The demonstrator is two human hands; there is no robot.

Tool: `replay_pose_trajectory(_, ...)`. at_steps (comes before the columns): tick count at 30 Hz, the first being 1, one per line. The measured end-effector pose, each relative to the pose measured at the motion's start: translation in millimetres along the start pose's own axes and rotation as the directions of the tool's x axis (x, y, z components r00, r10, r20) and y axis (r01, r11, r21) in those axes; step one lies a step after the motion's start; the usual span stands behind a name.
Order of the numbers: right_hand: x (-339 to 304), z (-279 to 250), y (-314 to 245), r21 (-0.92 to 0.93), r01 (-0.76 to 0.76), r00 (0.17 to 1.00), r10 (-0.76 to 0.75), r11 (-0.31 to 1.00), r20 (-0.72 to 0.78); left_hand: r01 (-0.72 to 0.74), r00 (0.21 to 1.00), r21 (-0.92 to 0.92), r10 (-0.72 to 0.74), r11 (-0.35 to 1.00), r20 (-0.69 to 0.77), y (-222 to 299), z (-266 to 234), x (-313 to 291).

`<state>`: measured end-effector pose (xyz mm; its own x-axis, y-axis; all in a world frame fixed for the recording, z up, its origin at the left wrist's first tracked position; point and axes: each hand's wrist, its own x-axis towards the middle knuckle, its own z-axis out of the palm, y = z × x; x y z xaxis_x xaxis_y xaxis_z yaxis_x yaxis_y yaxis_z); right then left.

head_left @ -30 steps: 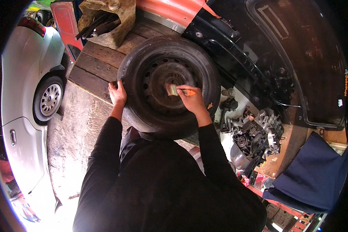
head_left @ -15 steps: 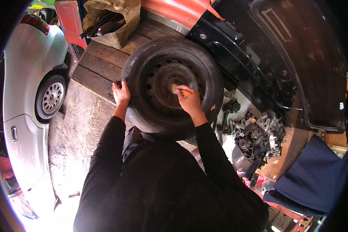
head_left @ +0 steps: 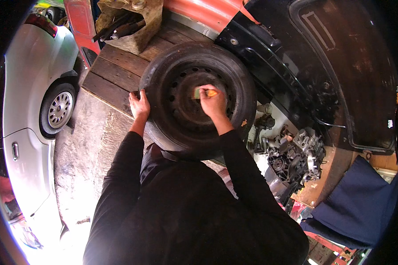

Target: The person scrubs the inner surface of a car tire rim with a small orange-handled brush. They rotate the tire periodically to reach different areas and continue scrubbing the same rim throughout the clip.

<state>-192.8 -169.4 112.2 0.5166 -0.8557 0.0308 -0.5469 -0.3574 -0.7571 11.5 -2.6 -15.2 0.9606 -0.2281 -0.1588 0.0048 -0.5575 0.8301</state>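
A dark steel wheel with its black tyre (head_left: 157, 119) lies flat before me. At the tyre's left edge my left hand (head_left: 139, 106) grips the sidewall, the thumb on top and the fingers over the rim side. My right hand (head_left: 213, 104) is over the middle of the dusty wheel disc (head_left: 188, 117). It is closed round a small orange and green thing (head_left: 211, 93), mostly covered by the fingers and blurred, so I cannot make out its kind. A ring of round holes runs round the disc.
The wheel rests on a wooden plank bench (head_left: 115, 66). A worn bag with tools (head_left: 137, 33) stands behind it. To the right are a black car panel (head_left: 292, 66), greasy engine parts (head_left: 296, 154) and a dark blue cloth (head_left: 353, 203). A silver car (head_left: 28, 110) stands left.
My right hand has moved slightly up and left across the wheel disc, still with the orange and green thing. My left hand keeps its place on the tyre.
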Motion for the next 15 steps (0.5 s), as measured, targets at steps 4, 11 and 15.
replay_pose_trajectory(4,-3,20,9,0.005,0.165,0.986,-0.165,0.986,-0.026,-0.018,1.0,0.024,0.017,1.0,0.012,-7,-3,5)
replay_pose_trajectory(11,2,-2,8,0.159,0.035,0.99,-0.055,0.987,0.128,-0.075,0.997,0.037,0.074,0.997,0.02,-20,3,10)
replay_pose_trajectory(15,0,4,12,0.029,0.014,0.994,-0.017,0.999,0.105,-0.086,0.996,0.084,0.084,0.993,0.032,-31,6,14)
